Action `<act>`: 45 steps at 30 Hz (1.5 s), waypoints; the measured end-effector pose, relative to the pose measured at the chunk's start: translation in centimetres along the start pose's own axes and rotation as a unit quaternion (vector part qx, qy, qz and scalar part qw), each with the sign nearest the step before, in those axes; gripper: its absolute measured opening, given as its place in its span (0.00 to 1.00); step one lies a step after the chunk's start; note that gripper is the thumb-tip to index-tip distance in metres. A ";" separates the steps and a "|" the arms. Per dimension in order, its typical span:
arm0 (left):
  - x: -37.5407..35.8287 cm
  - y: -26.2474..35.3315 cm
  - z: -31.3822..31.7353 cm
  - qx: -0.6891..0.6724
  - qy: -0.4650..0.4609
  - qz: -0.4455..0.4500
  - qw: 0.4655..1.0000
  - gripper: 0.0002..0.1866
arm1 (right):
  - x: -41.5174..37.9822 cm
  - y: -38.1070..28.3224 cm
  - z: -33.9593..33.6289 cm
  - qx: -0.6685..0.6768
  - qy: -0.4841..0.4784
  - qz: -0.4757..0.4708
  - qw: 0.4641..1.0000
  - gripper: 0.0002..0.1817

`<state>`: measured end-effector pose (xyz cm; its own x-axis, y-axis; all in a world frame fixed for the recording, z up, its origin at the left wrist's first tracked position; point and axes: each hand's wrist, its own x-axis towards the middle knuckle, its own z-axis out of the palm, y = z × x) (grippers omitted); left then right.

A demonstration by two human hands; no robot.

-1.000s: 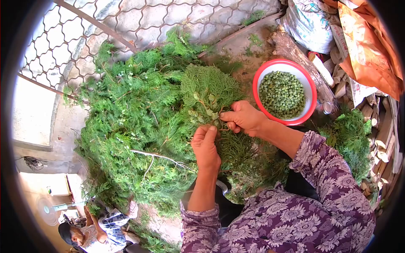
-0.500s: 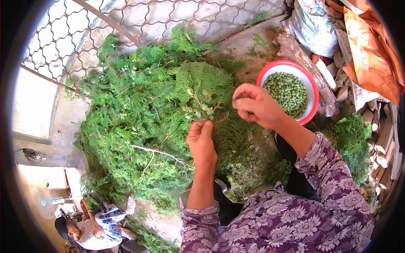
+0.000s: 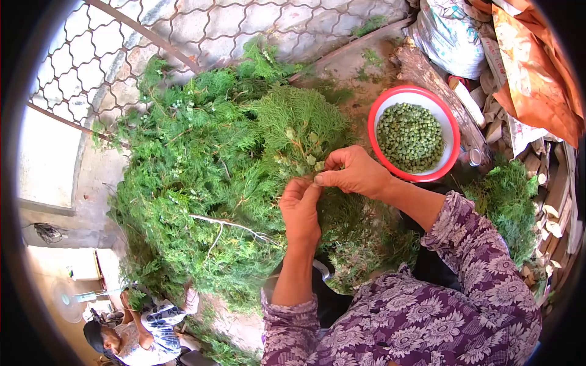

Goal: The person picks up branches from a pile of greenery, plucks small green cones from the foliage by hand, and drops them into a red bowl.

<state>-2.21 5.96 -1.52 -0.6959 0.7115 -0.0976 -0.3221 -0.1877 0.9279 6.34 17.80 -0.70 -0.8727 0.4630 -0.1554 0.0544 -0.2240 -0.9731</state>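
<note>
My left hand (image 3: 301,213) pinches the stem of a flat, feathery evergreen branch (image 3: 305,116), which fans out away from me. Pale green cones (image 3: 313,146) cluster near its stem end. Right beside the left fingertips, my right hand (image 3: 360,174) is closed in a pinch at these cones; its fingers hide what lies between them. To the right of that hand stands a white bowl with a red rim (image 3: 456,137), holding many small green cones (image 3: 410,137). Beneath the branch spreads a broad heap of cut evergreen foliage (image 3: 195,158).
A wire mesh fence (image 3: 201,30) borders the far side. Firewood (image 3: 558,207), a log (image 3: 433,73), a white sack (image 3: 448,39) and an orange sheet (image 3: 540,73) line the right. Another person (image 3: 137,332) sits at lower left near a fan (image 3: 70,300). A bare twig (image 3: 235,224) lies on the heap.
My right hand has moved left and down from beside the bowl to the cones at the branch's stem. My left hand has shifted slightly right, still pinching the branch.
</note>
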 end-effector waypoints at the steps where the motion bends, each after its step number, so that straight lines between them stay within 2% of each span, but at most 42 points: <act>1: 0.0 0.1 0.0 0.001 -0.001 0.000 1.000 0.02 | 0.0 0.0 0.1 0.005 0.002 0.005 1.000 0.11; 3: 0.0 0.4 -0.2 -0.023 -0.005 -0.041 0.999 0.03 | -0.1 -0.1 0.2 0.021 0.004 0.016 1.000 0.09; 11: 0.2 0.3 -1.1 -0.047 -0.018 -0.065 0.997 0.04 | -0.1 0.3 0.4 0.071 -0.013 0.022 0.997 0.08; 16: 0.3 0.8 -1.0 -0.099 -0.004 -0.101 0.990 0.03 | -0.3 0.9 1.2 0.095 0.011 -0.050 0.994 0.06; 18: 0.4 0.9 -1.3 -0.117 -0.023 -0.110 0.987 0.02 | -0.2 1.5 1.1 0.134 -0.001 -0.040 0.990 0.06; 23: 0.2 1.5 -0.9 -0.122 -0.028 -0.106 0.986 0.03 | -0.4 1.4 1.4 0.236 -0.017 -0.001 0.972 0.05; 25: 0.2 1.4 -1.0 -0.125 -0.020 -0.107 0.986 0.03 | -0.3 0.7 0.8 0.374 -0.034 0.013 0.927 0.03; 29: 0.1 1.4 -1.9 -0.116 -0.018 -0.087 0.989 0.03 | 0.0 -0.8 -1.4 0.463 -0.054 -0.030 0.884 0.02; 31: 0.2 1.9 -1.6 -0.100 -0.026 -0.073 0.992 0.03 | 0.0 -1.3 -2.4 0.462 -0.051 -0.037 0.885 0.04; 33: 0.2 2.4 -1.1 -0.113 0.031 -0.030 0.993 0.04 | 0.0 -2.4 -3.8 0.452 -0.009 -0.087 0.888 0.06; 35: 0.5 1.9 -1.9 -0.090 0.025 -0.011 0.996 0.04 | -0.1 -3.3 -5.7 0.433 0.009 -0.118 0.893 0.08; 37: 0.5 1.8 -2.0 -0.065 0.018 0.005 0.998 0.05 | -0.2 -3.7 -8.3 0.325 0.110 -0.161 0.926 0.07; 38: 0.3 2.1 -1.6 -0.043 0.020 0.013 0.999 0.03 | -0.2 -3.6 -9.9 0.324 0.112 -0.161 0.925 0.07; 40: 0.1 2.3 -1.1 -0.021 0.018 0.019 0.999 0.02 | -0.1 -2.9 -13.0 0.091 0.245 -0.143 0.955 0.08; 41: -0.1 2.4 -0.9 -0.018 0.015 0.027 0.999 0.01 | -0.1 -2.8 -13.8 0.090 0.247 -0.142 0.954 0.08; 42: -0.1 2.4 -0.8 -0.014 0.013 0.035 0.999 0.01 | -0.1 -2.7 -14.5 -0.179 0.334 -0.148 0.914 0.11; 43: -0.1 2.3 -0.9 -0.015 0.013 0.036 0.999 0.01 | -0.1 -2.5 -15.1 -0.433 0.394 -0.142 0.798 0.15; 44: -0.1 2.1 -1.1 0.003 -0.002 0.039 0.999 0.01 | 0.1 -1.9 -15.5 -0.509 0.400 -0.114 0.753 0.21; 45: -0.1 1.9 -1.2 0.021 -0.017 0.041 0.999 0.02 | 0.1 -1.2 -15.7 -0.509 0.401 -0.114 0.753 0.21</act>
<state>-3.56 4.74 -0.14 -0.6962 0.7178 -0.0087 -0.2375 -0.2188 0.9464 13.79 31.63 -2.18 -0.3647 0.8499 0.3803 0.6474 0.5250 -0.5525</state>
